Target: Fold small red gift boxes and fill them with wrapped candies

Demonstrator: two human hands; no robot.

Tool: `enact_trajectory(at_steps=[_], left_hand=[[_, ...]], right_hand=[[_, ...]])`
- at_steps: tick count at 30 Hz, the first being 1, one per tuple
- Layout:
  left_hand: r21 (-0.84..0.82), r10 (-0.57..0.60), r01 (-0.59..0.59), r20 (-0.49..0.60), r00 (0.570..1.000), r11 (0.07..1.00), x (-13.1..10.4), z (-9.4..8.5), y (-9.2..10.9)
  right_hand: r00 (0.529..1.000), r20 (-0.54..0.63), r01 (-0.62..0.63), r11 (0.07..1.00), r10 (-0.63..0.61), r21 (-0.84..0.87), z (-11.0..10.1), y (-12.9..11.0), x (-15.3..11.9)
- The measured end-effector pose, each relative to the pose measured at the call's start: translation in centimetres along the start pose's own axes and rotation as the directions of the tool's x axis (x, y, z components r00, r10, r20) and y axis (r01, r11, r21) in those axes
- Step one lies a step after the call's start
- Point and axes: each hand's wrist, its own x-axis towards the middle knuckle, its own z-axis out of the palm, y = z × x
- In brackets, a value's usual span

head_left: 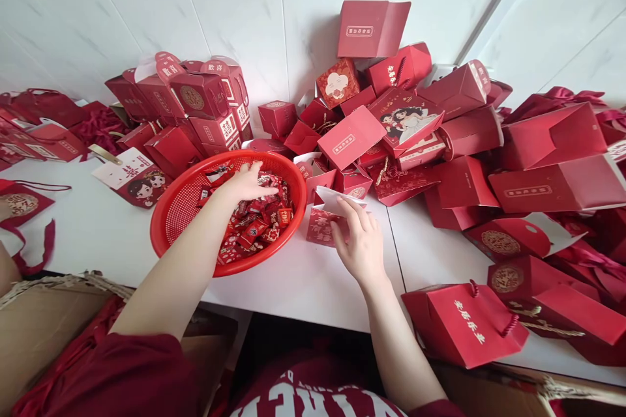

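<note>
Cartoon-face box [141, 186]: at 10 o'clock on the white worktop [293, 290], just beside the basket.
Red basket [169, 241]: at 11 o'clock, perforated, holding small wrapped pieces [252, 231] mostly toward its 3 o'clock side.
Left hand [247, 184]: inside the basket over the wrapped pieces, grip open, fingers spread.
Small open box [323, 227]: at 12 o'clock, upright on the worktop, between basket and box pile, pale flap raised.
Right hand [362, 241]: at the small open box, fingers on its flap; cannot tell if the grip pinches it.
Box pile [460, 182]: at 1 o'clock, red, jumbled.
Rope-handled box [457, 332]: at 2 o'clock, tilted.
</note>
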Motion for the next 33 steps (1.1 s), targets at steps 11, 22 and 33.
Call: enact_trajectory(at_steps=[11,22,33], left_hand=[[0.016,0.096,-0.099,0.148,0.984,0.995,0.3,0.2,0.0],[0.028,0.149,-0.157,0.196,0.969,0.987,-0.4,-2.9,-1.4],[-0.374,0.24,-0.261,-0.104,0.965,0.89,-3.3,-5.1,0.7]], right_hand=[[1.0,0.013,0.023,0.998,-0.022,-0.064,0.7,0.0,-0.3],[0.999,-0.017,0.037,0.999,-0.038,-0.037,0.5,0.1,-0.2],[0.998,0.029,-0.066,0.978,0.061,0.196,-0.4,-0.2,0.2]])
